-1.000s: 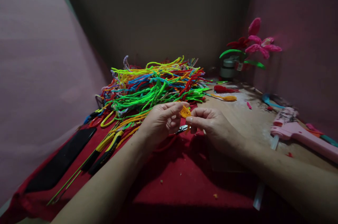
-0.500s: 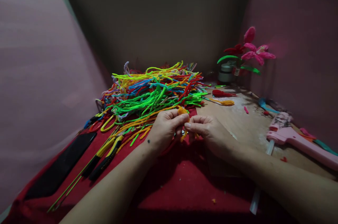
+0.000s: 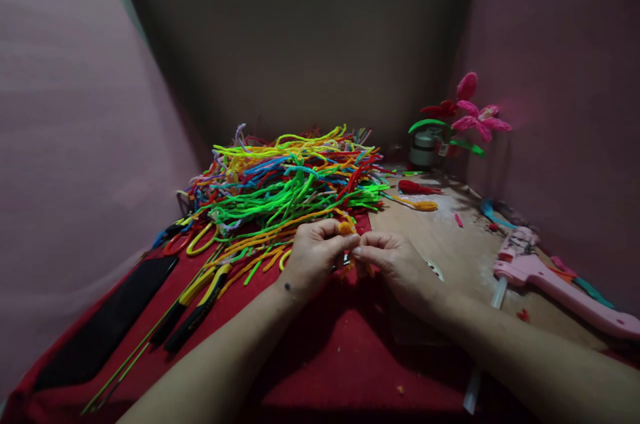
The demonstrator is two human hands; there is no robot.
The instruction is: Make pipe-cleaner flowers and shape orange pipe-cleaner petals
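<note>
My left hand (image 3: pixel 313 257) and my right hand (image 3: pixel 393 264) meet fingertip to fingertip over the red cloth (image 3: pixel 320 351). Both pinch a small orange pipe-cleaner piece (image 3: pixel 346 229), most of it hidden by my fingers. Just behind my hands lies a big heap of coloured pipe cleaners (image 3: pixel 290 177), green, yellow, red, blue and orange.
Yellow-handled pliers (image 3: pixel 195 307) and a flat black object (image 3: pixel 105 324) lie on the cloth at the left. A pink glue gun (image 3: pixel 555 284) rests on the wooden table at the right. A pink pipe-cleaner flower (image 3: pixel 470 114) in a small jar (image 3: pixel 423 147) stands in the back corner.
My hands have drawn closer together and lowered a little toward the cloth. The orange piece is now more covered by my fingers. The camera tipped upward slightly.
</note>
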